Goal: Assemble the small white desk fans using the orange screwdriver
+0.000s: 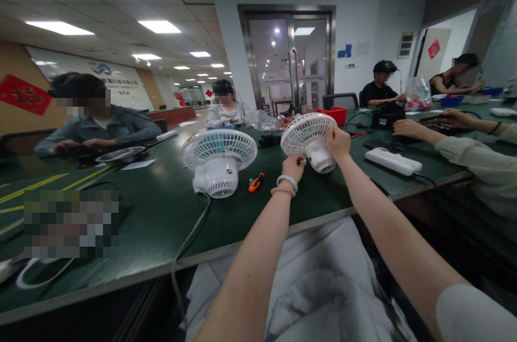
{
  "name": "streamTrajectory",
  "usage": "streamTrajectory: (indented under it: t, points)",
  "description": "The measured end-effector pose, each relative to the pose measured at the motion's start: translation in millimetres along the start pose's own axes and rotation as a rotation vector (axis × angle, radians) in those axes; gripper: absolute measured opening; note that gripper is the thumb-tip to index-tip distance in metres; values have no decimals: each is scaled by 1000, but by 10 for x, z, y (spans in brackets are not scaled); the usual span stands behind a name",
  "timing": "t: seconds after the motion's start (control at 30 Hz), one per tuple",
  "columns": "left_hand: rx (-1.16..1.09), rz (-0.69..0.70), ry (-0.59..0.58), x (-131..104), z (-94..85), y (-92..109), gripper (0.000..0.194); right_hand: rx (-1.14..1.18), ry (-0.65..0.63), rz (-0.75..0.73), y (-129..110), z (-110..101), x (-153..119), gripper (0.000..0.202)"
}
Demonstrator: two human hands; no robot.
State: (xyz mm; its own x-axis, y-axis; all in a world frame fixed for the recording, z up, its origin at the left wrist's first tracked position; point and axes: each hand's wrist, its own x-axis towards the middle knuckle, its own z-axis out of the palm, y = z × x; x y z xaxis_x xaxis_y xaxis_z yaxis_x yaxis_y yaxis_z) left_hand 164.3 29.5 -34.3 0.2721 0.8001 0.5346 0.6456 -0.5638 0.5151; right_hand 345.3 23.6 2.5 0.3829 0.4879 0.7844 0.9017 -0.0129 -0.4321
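A white fan [320,154] stands tilted on the green table in front of me, its grille facing away and its motor housing toward me. My right hand [338,142] grips the right edge of its grille. Just left of the housing, my left hand [293,168] has its fingers pinched on a small dark piece [301,161], too small to name. Whether that piece touches the fan I cannot tell. A second white fan [220,172] rests to the left, with its cord [194,223] hanging over the table edge. Between the fans lies an orange-and-black screwdriver [256,182].
On the right are a white power strip [393,161] and a co-worker's hands [416,129]. Behind the fans stand a red bin [335,114] and clear plastic bags [264,120]. Other people sit around the table [153,213]. A white sheet [138,164] lies at the left.
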Motion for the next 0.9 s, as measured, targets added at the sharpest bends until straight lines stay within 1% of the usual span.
streamTrajectory:
  t: [0.13, 0.33, 0.53, 0.77, 0.9]
  points:
    - [-39, 3, -10, -2, 4, 47, 17, -2, -50, -84, 12, -11, -97, 41]
    - [-20, 20, 15, 8, -10, 75, 21, 43, -78, -6, -6, 3, -131, 42]
    - [-41, 64, 72, 27, -20, 70, 22, 86, -94, 19, -15, -2, -143, 42]
    - [-176, 127, 104, -22, -77, 129, 22, 85, -78, 23, -24, -11, -149, 42]
    - [-191, 135, 102, -52, -110, 172, 21, 76, -95, 32, -18, -4, -145, 42]
